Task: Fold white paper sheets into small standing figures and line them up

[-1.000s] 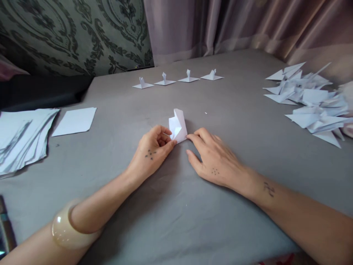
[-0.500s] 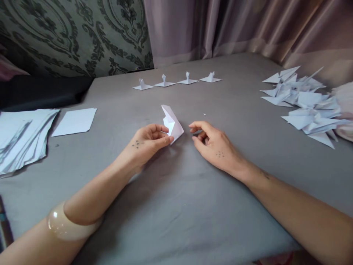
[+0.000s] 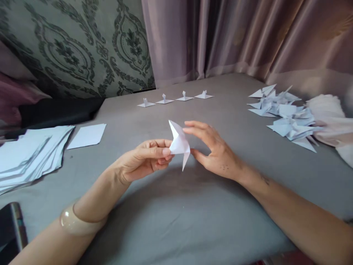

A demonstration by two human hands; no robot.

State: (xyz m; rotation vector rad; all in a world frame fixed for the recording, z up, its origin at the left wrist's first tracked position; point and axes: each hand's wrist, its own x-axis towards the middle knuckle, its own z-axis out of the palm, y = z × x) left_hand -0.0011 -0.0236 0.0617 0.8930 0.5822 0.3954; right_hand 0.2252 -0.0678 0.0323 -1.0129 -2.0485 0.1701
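Observation:
A white folded paper figure with pointed ends is held up over the grey cloth in the middle of the view. My left hand pinches its left corner between thumb and fingers. Close by its right side, my right hand has thumb and fingers apart, curved toward the paper. Its fingertips are very near the figure's edge; whether they touch it I cannot tell. One point of the paper hangs downward and another rises at the upper left.
Several small folded papers stand in a row at the back. At right lies a heap of folded paper pieces beside whitish cloth. To the left are a paper stack, a single sheet, black cloth and a dark phone-like object.
The paper figure has been lifted and turned, so its points face differently. My left hand has rotated with it. My right hand has opened wider and come closer. The view has tilted upward.

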